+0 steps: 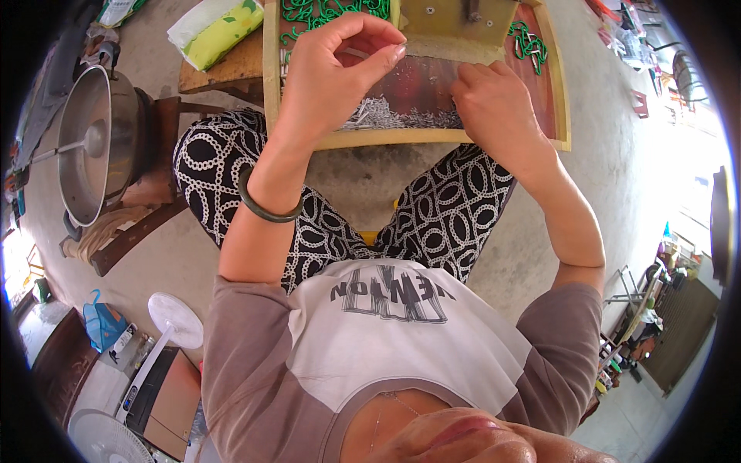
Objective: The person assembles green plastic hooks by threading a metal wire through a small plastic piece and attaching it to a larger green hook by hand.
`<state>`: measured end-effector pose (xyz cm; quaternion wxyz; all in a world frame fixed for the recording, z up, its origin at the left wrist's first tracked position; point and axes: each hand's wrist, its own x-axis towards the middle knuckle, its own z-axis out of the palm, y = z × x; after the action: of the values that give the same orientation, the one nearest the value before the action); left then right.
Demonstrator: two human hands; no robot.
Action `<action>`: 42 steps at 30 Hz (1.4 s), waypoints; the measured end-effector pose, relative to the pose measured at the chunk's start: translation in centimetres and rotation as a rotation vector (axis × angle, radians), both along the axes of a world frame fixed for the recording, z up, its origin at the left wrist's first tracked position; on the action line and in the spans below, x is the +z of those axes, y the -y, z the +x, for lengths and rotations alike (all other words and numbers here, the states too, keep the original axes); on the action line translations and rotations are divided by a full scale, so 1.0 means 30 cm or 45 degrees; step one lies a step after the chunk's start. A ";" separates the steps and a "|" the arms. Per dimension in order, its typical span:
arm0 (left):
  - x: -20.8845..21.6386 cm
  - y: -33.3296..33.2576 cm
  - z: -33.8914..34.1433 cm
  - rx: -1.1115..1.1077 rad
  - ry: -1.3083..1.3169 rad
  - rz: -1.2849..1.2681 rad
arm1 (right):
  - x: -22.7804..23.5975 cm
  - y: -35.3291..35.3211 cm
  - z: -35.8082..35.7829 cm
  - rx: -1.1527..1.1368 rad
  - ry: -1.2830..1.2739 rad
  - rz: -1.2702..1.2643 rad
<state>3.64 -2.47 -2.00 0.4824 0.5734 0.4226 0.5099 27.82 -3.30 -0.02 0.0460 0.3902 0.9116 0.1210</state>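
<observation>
My left hand (333, 73) is raised over a shallow wood-framed tray (562, 100), thumb and forefinger pinched together. Whatever lies between those fingertips is too small to make out. My right hand (500, 104) hangs over the tray's right half with its fingers curled down; the fingertips are partly hidden. Between the hands, a heap of small silver metal pins (378, 116) lies along the tray's near edge. Green hook-shaped pieces (340, 9) are piled at the far left, with a smaller bunch of green hooks (528, 48) at the right. A yellowish bolted metal plate (455, 27) stands at the far middle.
A yellow-green soft packet (224, 35) rests on a wooden stool (224, 73) left of the tray. Farther left stands a large metal pan (81, 147) with a ladle (94, 140). A white fan (174, 320) is at the lower left. My patterned trouser legs (224, 162) are under the tray's near edge.
</observation>
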 end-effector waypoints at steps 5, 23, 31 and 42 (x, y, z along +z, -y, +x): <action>0.003 0.003 0.000 -0.010 -0.003 -0.002 | -0.023 -0.014 -0.013 0.048 -0.019 0.059; -0.003 0.014 0.034 -0.252 0.199 -0.200 | 0.049 -0.045 0.015 -0.331 -1.588 -1.033; -0.001 0.009 0.029 -0.342 0.409 -0.270 | 0.054 -0.072 -0.065 -0.102 -1.744 -0.978; -0.012 0.004 0.011 -0.406 0.535 -0.349 | 0.038 -0.077 -0.097 0.134 -1.691 -0.719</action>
<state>3.97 -2.58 -2.37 0.7063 0.4439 0.2828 0.4734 24.92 -0.98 1.14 -0.4245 0.3103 0.7611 -0.3798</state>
